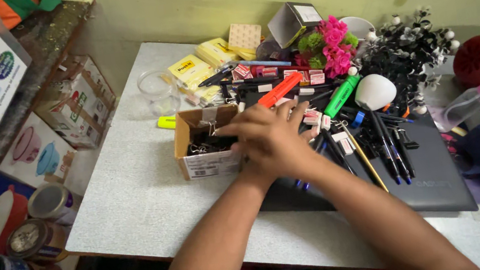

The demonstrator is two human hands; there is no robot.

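Hands meet over the middle of the tabletop point(134, 197), one laid across the other just right of a small open cardboard box point(203, 144). The left hand point(266, 140) lies on top, fingers spread and reaching to the box's right rim, and whether it grips anything I cannot tell. The right hand point(295, 158) is almost wholly hidden beneath it, so its state cannot be told either. Dark binder clips point(200, 147) fill the box, which stands near the tabletop's centre, well in from the left edge.

Behind the box, toward the far edge, sit yellow sticky note pads point(191, 72), a clear glass cup point(157, 91) and a yellow highlighter point(166, 122). Right of the hands a heap of pens point(390, 150) and small red-and-white staple boxes point(256, 72) spreads over a closed grey laptop point(432, 175), with an orange marker point(281, 88) and a green marker point(342, 96) among them. Pink artificial flowers point(334, 49) and a dark spray of white-budded sprigs point(407, 54) stand near the far right corner, beside a white egg-shaped object point(374, 92)
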